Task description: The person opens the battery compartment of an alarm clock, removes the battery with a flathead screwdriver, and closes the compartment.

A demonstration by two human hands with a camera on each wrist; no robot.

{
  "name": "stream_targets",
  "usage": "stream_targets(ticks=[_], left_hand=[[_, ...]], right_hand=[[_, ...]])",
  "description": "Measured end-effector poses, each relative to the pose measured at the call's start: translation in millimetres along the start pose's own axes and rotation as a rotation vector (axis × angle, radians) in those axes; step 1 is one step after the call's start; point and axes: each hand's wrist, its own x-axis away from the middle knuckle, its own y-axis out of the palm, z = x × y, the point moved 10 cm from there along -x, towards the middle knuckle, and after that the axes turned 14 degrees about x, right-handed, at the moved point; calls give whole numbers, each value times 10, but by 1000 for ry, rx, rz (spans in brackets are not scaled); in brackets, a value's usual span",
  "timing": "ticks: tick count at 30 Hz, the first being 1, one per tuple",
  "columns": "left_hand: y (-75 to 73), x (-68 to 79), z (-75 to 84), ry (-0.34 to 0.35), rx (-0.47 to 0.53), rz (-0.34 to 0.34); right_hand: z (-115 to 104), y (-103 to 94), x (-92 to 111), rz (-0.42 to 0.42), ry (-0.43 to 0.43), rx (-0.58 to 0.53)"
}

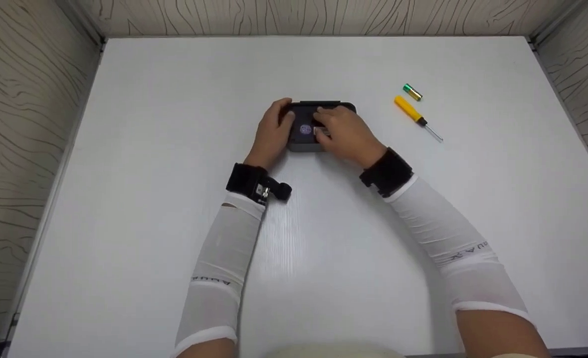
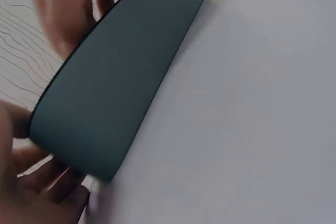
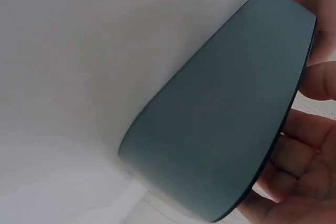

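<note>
A dark box-shaped device [image 1: 305, 147] with a round pale mark on its top stands on the white table; its smooth grey-green side [image 2: 115, 77] fills much of both wrist views. My left hand [image 1: 272, 130] grips the left end, thumb along the top edge and fingers round the far side. Over the right half of the top lies my right hand [image 1: 348, 132]. Its loosely bent fingertips touch the top surface, thumb and index apart near a small whitish patch [image 1: 322, 131]. The hand covers most of that patch.
A screwdriver [image 1: 408, 108] with a yellow handle lies right of the device, its metal shaft pointing towards the near right. Just behind its handle is a green and gold battery [image 1: 413, 92]. Patterned panels [image 1: 294, 17] enclose the white table [image 1: 174, 89] at back and sides.
</note>
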Motion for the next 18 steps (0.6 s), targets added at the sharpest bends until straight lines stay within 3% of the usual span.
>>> stream_targets(ticks=[4, 9, 14, 18], left_hand=[[-34, 49, -24, -3, 51, -97], [-16, 146, -118, -71, 125, -235], [-13, 179, -154, -91, 79, -300], [-27, 176, -146, -73, -20, -327]], right_hand=[[81, 17, 11, -64, -33, -64], [286, -21, 81, -101, -69, -191], [595, 29, 178, -136, 5, -274], [673, 166, 204, -209, 10, -307]])
